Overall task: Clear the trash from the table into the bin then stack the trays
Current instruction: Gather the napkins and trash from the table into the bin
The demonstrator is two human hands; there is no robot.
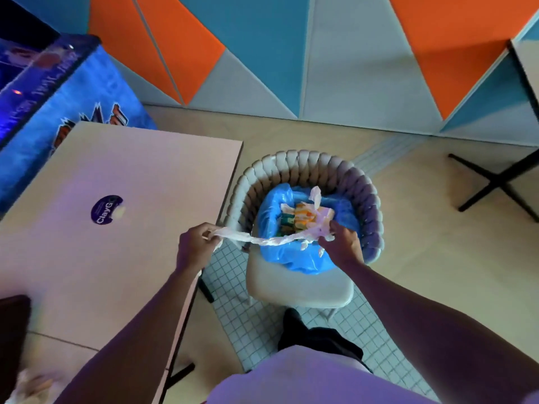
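Trash (300, 220) of orange, green and white wrappers lies inside a blue bin bag (294, 258). The bag stands open on the seat of a pale chair (300, 287) with a woven back, just beside the table's (122, 258) right edge. A thin white plastic bag (262, 241) is pulled into a twisted strip from the table's right edge across to the bin bag's near rim. The left hand (195, 247), over that table edge, pinches one end with curled fingers and thumb. The right hand (341, 243), at the bin bag's near rim, has its fingers curled down around the bunched other end. A dark round sticker (106, 209) sits towards the middle of the tabletop. A dark brown flat object (11, 330), cut off by the frame, rests at the table's near left.
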